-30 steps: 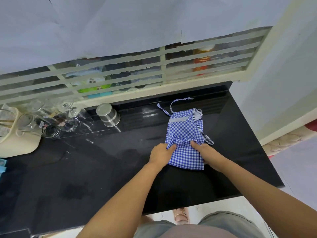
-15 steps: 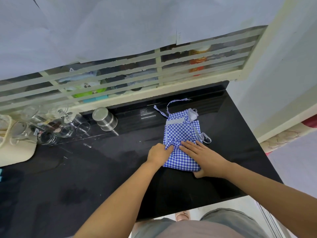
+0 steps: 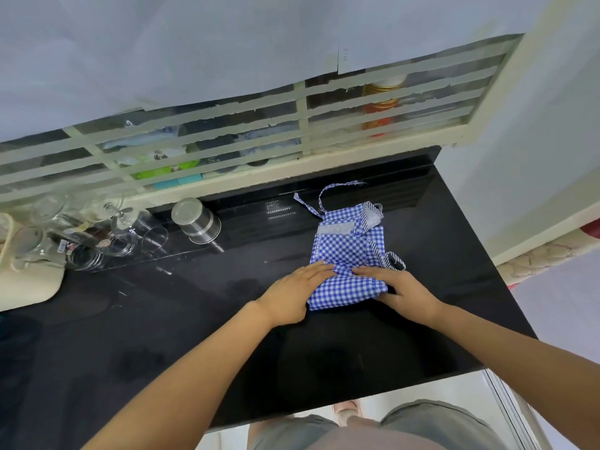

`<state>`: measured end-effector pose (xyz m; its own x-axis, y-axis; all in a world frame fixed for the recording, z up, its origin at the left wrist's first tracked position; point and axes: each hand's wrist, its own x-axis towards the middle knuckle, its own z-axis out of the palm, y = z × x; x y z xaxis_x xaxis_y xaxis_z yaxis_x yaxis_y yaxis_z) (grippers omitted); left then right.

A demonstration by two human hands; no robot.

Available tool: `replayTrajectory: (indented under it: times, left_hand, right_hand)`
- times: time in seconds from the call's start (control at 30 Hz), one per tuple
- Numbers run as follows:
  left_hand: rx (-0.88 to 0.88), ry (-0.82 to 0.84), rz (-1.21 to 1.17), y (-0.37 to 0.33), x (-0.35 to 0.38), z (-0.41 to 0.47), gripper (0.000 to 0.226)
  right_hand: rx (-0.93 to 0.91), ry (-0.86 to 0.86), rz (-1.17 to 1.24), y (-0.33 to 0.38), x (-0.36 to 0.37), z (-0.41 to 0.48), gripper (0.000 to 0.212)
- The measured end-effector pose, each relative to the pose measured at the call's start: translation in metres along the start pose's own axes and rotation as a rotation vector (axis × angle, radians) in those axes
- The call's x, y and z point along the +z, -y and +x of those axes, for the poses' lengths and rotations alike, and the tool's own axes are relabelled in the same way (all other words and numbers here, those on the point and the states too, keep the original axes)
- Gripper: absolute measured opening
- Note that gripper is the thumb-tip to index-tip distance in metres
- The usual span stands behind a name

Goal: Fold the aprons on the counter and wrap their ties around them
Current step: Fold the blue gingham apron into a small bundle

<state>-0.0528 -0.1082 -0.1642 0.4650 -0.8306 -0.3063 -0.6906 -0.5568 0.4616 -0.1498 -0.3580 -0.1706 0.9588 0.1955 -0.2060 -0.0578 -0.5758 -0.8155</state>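
As both hands pressed down on it, a blue-checked apron point(image 3: 349, 245) lay partly folded toward the right end of the black tabletop point(image 3: 162, 319). The left hand point(image 3: 290, 295) rested flat, fingers straight, on the cloth's near left edge; the right hand point(image 3: 404, 292) lay outstretched across the near right corner, gripping nothing. A thin tie point(image 3: 307, 206) trailed beyond the far edge, a striped tie point(image 3: 376, 246) looped out right. A steel cup point(image 3: 196, 222) stood well left.

apron point(image 3: 347, 241) edge under right hand point(image 3: 402, 289), tub point(image 3: 29, 284) cropped
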Motion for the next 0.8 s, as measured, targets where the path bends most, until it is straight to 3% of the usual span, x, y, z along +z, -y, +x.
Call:
replayTrajectory:
  times: [0.13,0.27,0.4,0.57,0.6,0.67,0.73,0.8]
  left_hand:
    - [-0.024,-0.065,-0.268,-0.001,-0.010,0.005,0.064]
    - [-0.267,-0.137,-0.773,-0.017,-0.022,0.014,0.038]
    - [-0.461,-0.201,-0.768,-0.026,-0.022,0.038,0.042]
    - [-0.733,-0.365,-0.731,-0.036,-0.020,0.060,0.053]
    - [-0.760,-0.369,-0.671,-0.040,-0.021,0.064,0.054]
    - [-0.711,-0.402,-0.289,-0.044,-0.023,0.069,0.055]
    - [-0.465,-0.441,0.111,-0.049,-0.023,0.070,0.062]
    - [-0.225,-0.270,0.285,-0.057,-0.022,0.071,0.072]
  right_hand:
    - [0.171,-0.083,0.176,0.008,-0.007,0.010,0.014]
    - [0.361,-0.224,0.422,0.013,-0.016,0.023,0.049]
    - [0.496,-0.311,0.349,0.014,-0.014,0.034,0.047]
    - [0.656,-0.380,0.058,0.017,-0.013,0.064,0.048]
    - [0.696,-0.365,0.022,0.018,-0.015,0.070,0.047]
    - [0.771,-0.333,0.000,0.021,-0.019,0.080,0.040]
    - [0.832,-0.310,0.002,0.021,-0.023,0.086,0.036]
    - [0.869,-0.261,-0.023,0.022,-0.026,0.089,0.036]
